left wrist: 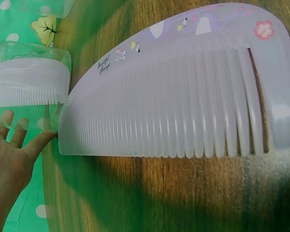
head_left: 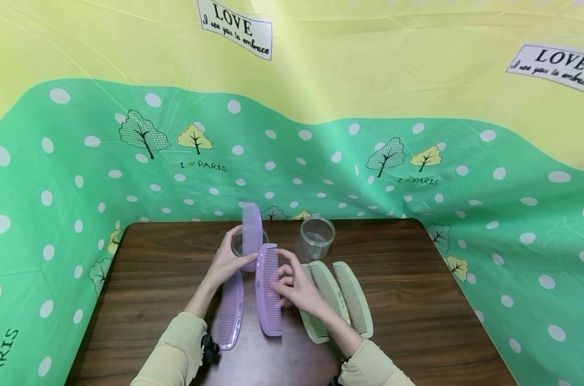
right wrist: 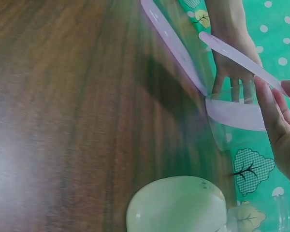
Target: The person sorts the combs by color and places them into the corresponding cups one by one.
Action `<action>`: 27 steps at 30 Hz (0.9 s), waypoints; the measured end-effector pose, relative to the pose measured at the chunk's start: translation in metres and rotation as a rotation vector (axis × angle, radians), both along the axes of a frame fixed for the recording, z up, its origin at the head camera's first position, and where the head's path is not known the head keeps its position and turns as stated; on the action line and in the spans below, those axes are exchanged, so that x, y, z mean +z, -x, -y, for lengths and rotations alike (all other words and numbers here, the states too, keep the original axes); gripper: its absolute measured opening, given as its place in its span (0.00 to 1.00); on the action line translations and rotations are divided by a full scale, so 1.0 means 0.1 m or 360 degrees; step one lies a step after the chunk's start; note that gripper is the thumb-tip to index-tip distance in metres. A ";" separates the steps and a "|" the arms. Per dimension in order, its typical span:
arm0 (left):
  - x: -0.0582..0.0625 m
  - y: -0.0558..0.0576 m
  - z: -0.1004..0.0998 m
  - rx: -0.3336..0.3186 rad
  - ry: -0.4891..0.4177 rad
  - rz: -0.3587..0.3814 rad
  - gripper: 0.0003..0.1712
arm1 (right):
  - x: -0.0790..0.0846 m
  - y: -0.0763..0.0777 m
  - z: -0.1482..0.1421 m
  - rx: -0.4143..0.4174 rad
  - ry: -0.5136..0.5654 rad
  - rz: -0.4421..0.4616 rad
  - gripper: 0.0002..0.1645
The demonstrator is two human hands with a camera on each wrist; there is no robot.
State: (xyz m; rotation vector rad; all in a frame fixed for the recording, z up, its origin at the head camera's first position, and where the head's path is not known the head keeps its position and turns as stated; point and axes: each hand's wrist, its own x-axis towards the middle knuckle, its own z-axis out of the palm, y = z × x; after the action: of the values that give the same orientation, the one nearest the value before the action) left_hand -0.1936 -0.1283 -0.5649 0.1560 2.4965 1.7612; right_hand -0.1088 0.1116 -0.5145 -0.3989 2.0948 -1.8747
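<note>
Your right hand (head_left: 297, 284) is pinching the held comb (head_left: 267, 289), a purple one, with thumb and fingers set narrow at its toothed side. You are holding it above the table (head_left: 393, 300), just to the near right of the left cup (left wrist: 31, 52). Its long axis is running from your side toward the backdrop (head_left: 292, 177), its teeth are facing right and its curved spine is facing left; how steeply it is tilting, you cannot tell. Your left hand (head_left: 226, 262) is gripping the left cup, fingers curving round the clear wall and thumb reaching across toward the held comb; whether the thumb is touching that comb, you cannot tell.

Inside the left cup, the standing comb (head_left: 252, 225), also purple, is pointing upward, its long axis roughly upright, its top rising over the rim, its teeth facing left. Nearer you than the left cup, the lying purple comb (head_left: 231, 311) is resting lengthwise, spine to the right, teeth to the left.

To the right of the left cup, the right cup (head_left: 317, 236) is standing clear-walled. Three green combs (head_left: 329, 289) are lying to the near right of the left cup, their long axes slanting from far left to near right
</note>
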 end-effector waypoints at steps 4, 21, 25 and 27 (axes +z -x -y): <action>0.00 -0.01 -0.01 -0.0002 -0.0001 0.0005 0.57 | 0.03 0.05 0.00 -0.0009 -0.0002 -0.0085 0.49; -0.03 -0.01 0.00 0.0011 0.0003 0.0013 0.56 | 0.20 0.21 0.08 -0.0023 0.0043 -0.0152 0.50; -0.02 -0.01 0.00 -0.0002 -0.0003 -0.0014 0.55 | 0.24 0.24 0.09 -0.0015 0.0047 -0.0173 0.50; -0.01 -0.01 0.00 -0.0005 0.0002 -0.0029 0.54 | 0.27 0.26 0.10 -0.0016 0.0048 -0.0175 0.50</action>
State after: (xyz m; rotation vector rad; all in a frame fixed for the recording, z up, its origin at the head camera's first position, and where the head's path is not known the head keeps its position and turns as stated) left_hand -0.1930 -0.1280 -0.5658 0.1769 2.5085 1.7646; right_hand -0.1348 0.1015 -0.4879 -0.5106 2.1441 -1.9330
